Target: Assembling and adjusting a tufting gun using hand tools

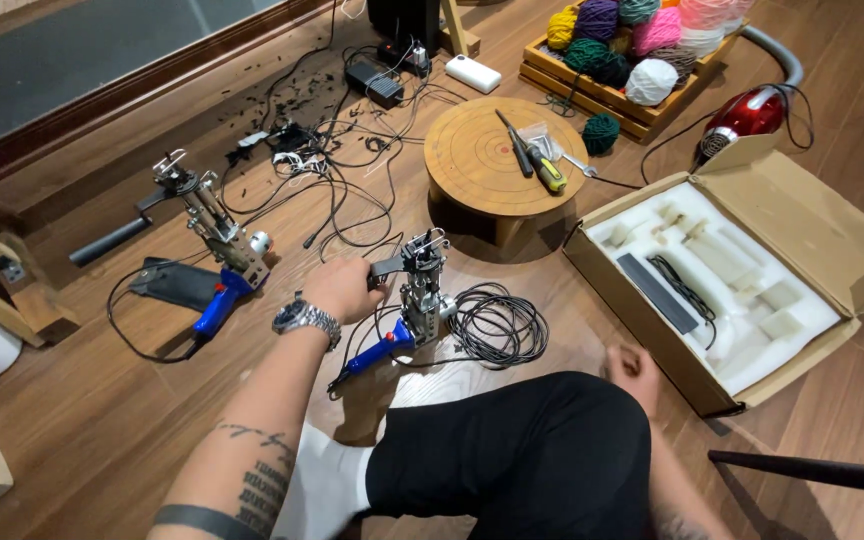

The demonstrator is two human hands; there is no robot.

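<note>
My left hand (340, 288), with a metal watch on the wrist, grips the black side handle of a tufting gun (417, 300) with a blue grip that stands on the wooden floor. Its black cable lies coiled (497, 325) just to the right. My right hand (634, 368) is a loose fist, holding nothing, beside my black-trousered knee (532, 450) and next to an open cardboard box (722, 270) with white foam inserts. A second blue-handled tufting gun (220, 250) lies to the left of my left hand.
A round wooden stool (497, 165) holds screwdrivers and small tools. Behind it a wooden crate (632, 60) is full of coloured yarn balls, and a red vacuum cleaner (747, 115) sits to its right. Tangled cables and adapters (342, 130) spread across the floor at the back.
</note>
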